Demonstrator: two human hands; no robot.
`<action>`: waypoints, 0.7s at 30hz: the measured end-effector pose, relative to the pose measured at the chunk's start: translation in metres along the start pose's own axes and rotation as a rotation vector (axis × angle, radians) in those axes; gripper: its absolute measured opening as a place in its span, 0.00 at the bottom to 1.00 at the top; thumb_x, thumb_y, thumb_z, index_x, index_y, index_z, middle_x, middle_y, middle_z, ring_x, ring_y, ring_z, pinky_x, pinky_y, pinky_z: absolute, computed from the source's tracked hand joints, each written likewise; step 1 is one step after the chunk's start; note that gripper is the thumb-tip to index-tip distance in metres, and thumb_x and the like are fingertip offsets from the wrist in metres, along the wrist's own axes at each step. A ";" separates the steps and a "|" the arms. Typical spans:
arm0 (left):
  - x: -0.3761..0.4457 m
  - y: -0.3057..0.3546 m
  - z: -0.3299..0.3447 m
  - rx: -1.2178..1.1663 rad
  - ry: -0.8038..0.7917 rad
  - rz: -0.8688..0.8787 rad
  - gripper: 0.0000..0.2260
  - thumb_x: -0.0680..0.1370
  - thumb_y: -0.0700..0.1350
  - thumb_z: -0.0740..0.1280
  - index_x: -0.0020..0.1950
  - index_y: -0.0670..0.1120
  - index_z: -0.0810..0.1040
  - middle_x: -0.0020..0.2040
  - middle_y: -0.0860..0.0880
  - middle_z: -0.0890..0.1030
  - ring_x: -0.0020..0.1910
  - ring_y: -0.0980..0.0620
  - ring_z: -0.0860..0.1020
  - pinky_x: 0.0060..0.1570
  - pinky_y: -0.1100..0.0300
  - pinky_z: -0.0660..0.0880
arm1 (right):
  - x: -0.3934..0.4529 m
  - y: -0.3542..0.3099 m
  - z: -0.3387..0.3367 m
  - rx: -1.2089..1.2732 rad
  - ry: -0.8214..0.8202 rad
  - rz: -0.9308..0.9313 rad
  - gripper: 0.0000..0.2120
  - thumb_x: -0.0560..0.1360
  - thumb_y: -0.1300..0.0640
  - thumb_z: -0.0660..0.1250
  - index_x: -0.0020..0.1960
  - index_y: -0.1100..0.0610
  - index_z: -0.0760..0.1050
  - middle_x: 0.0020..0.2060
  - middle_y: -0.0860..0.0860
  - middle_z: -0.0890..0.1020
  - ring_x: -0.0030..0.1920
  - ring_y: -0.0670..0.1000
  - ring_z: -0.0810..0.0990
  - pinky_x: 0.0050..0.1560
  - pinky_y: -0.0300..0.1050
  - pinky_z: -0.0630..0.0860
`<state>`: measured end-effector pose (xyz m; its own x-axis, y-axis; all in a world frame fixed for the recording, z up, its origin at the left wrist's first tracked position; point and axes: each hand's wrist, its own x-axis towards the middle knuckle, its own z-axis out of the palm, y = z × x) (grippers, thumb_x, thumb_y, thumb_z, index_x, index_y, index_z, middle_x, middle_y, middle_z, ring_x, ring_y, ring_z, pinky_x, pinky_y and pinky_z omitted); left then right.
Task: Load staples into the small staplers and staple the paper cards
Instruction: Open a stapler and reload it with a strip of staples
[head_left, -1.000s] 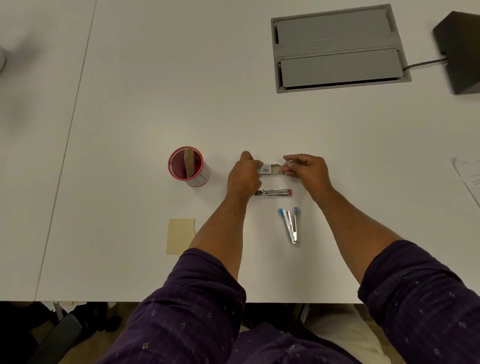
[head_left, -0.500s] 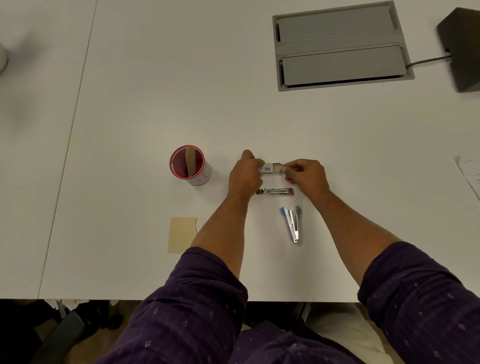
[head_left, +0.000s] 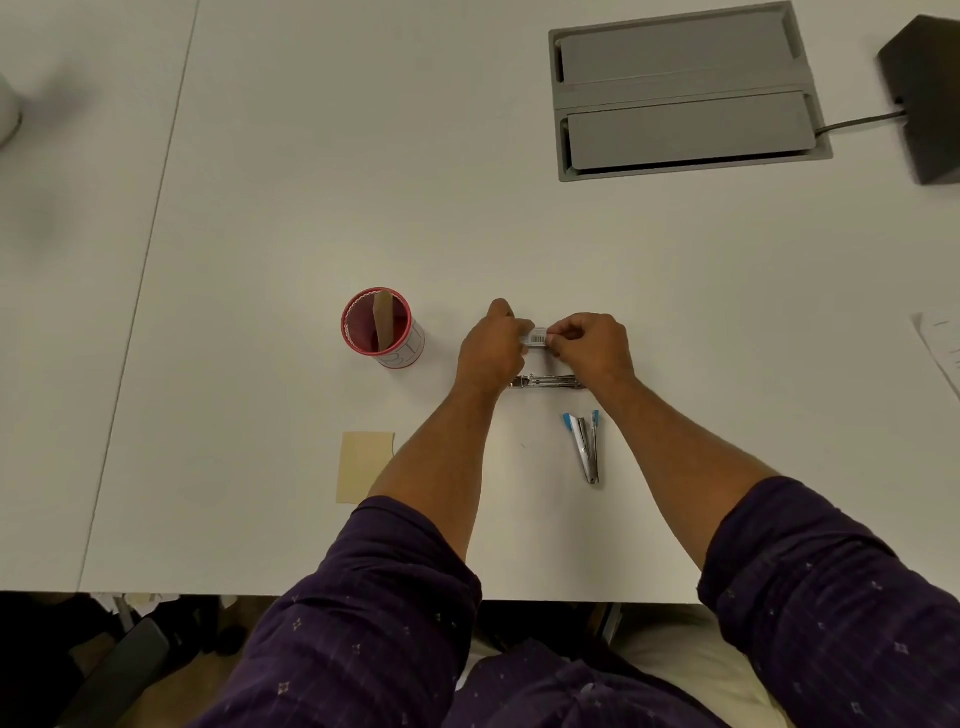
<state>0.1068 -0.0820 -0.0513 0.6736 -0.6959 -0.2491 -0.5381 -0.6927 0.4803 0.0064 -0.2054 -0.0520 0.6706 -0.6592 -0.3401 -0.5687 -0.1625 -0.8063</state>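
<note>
A small white staple box (head_left: 537, 336) with a barcode is held just above the white table (head_left: 675, 312) between both hands. My left hand (head_left: 491, 345) grips its left end and my right hand (head_left: 592, 347) pinches its right end with curled fingers. Right below the hands lies a small metal stapler (head_left: 543, 382), partly hidden by my right wrist. A second small stapler (head_left: 586, 447) with blue tips lies open nearer to me. A tan paper card (head_left: 363, 465) lies flat at the left.
A red cup (head_left: 382, 335) with a tan card standing in it is left of my hands. A grey cable hatch (head_left: 685, 91) is set into the table at the back right, beside a dark box (head_left: 927, 98). White paper (head_left: 943, 348) lies at the right edge.
My right hand has slid left along the staple box, closing the gap to my left hand, so less of the box shows. The staplers and card have not moved.
</note>
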 end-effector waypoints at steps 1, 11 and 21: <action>0.000 0.000 0.000 0.006 0.001 0.004 0.16 0.78 0.36 0.69 0.65 0.42 0.78 0.58 0.45 0.73 0.51 0.46 0.82 0.49 0.48 0.80 | 0.000 0.000 0.002 -0.006 0.001 0.003 0.04 0.74 0.62 0.76 0.48 0.58 0.86 0.41 0.51 0.87 0.43 0.50 0.86 0.47 0.40 0.82; -0.001 0.001 -0.001 0.035 0.064 -0.019 0.14 0.75 0.36 0.71 0.61 0.43 0.81 0.56 0.46 0.77 0.49 0.45 0.79 0.45 0.56 0.75 | 0.000 -0.004 0.008 -0.001 0.042 0.042 0.05 0.72 0.64 0.77 0.48 0.58 0.86 0.41 0.51 0.87 0.42 0.50 0.85 0.52 0.44 0.83; -0.001 -0.001 0.003 0.055 0.083 -0.014 0.14 0.76 0.37 0.71 0.62 0.44 0.81 0.55 0.46 0.78 0.48 0.47 0.79 0.47 0.55 0.78 | 0.000 -0.004 0.005 0.138 0.079 0.174 0.15 0.68 0.66 0.77 0.53 0.57 0.84 0.37 0.54 0.87 0.39 0.53 0.87 0.50 0.50 0.85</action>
<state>0.1051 -0.0815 -0.0536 0.7196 -0.6696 -0.1840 -0.5536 -0.7132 0.4300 0.0110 -0.2009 -0.0513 0.5261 -0.7245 -0.4453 -0.5982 0.0570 -0.7994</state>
